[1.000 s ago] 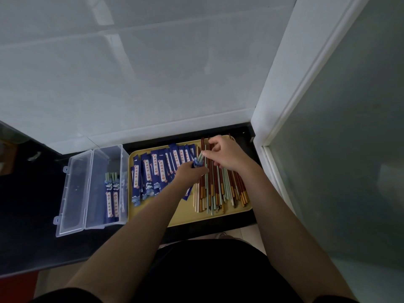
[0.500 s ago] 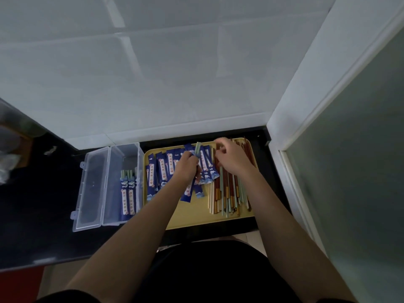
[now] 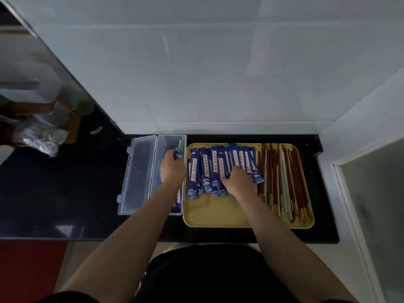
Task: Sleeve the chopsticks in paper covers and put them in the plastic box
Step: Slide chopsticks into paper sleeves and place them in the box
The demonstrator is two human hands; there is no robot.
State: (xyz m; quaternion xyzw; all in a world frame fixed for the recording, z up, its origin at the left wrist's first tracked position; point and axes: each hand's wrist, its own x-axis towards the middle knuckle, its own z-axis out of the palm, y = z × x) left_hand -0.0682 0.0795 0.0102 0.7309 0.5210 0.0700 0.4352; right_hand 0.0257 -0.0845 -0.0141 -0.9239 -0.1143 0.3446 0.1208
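left hand [image 3: 172, 169] fingers grip sleeved chopsticks [image 3: 178, 152] over box [image 3: 140, 171] | right hand [image 3: 237, 180] fingers on covers [image 3: 215, 165]

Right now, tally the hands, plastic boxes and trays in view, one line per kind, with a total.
plastic box: 1, lid open
tray: 1, yellow
hands: 2, left hand holding sleeved chopsticks over the plastic box, right hand on the paper covers
total: 4

Single head-worn view, steeply downward over the counter [image 3: 65, 193].
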